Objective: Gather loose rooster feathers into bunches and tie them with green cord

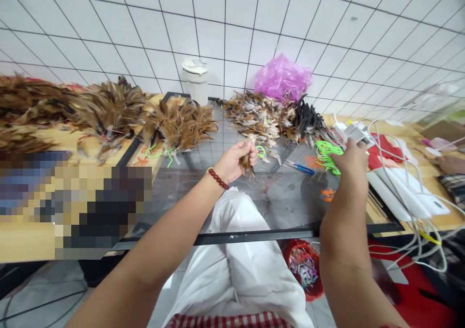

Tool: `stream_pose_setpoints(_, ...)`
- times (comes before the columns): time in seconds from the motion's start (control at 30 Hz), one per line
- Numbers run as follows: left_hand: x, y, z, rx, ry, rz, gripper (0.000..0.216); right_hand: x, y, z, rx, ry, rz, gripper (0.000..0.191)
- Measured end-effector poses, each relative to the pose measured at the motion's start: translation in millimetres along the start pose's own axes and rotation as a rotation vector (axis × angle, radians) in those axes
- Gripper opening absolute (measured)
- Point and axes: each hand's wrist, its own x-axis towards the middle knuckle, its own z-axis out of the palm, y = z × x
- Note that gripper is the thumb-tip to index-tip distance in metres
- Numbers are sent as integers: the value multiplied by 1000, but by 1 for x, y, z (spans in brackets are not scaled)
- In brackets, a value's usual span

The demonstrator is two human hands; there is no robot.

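My left hand (238, 160) is closed around a small bunch of brown feathers (247, 164) with a green tie (260, 150) beside it, held over the glass-topped table (232, 207). A dark red bead bracelet (218, 179) circles that wrist. My right hand (350, 160) reaches into a heap of bright green ties (326, 154) at the right; its fingers are mostly hidden behind the back of the hand. Blue-handled scissors (300, 167) lie on the glass between my two hands.
Brown feather bundles (178, 124) and loose mixed feathers (259, 117) lie along the far side. A white cup (196, 80) and a pink plastic bag (282, 78) stand by the tiled wall. White cables (407, 182) and another person's hand (448, 163) are at right. A red basket (304, 270) sits below.
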Motion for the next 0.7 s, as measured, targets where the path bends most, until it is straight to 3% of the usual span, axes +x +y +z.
stream_pose_setpoints(0.07,0,-1,0,26,7,8,23,-16,-23,7,253,-34,-82,50)
stream_pose_setpoints(0.1,0,-2,-1,43,14,16,23,-28,-40,12,436,-119,-137,43)
stream_pose_setpoints(0.17,0,-2,-2,93,37,26,24,-55,-76,24,701,-413,-318,36)
stream_pose_setpoints(0.23,1,-3,-3,168,76,32,24,-79,-103,37,785,-688,-422,33)
stream_pose_setpoints(0.33,3,-6,-6,319,163,69,24,-99,-114,54,704,-854,-454,32)
stream_pose_setpoints(0.53,7,-11,-12,676,320,143,20,-97,-100,54,678,-876,-517,23)
stream_pose_setpoints(0.6,8,-12,-14,843,348,183,20,-95,-99,47,600,-776,-684,18)
stream_pose_setpoints(0.7,8,-12,-17,1135,328,232,22,-97,-100,39,398,-569,-1052,15)
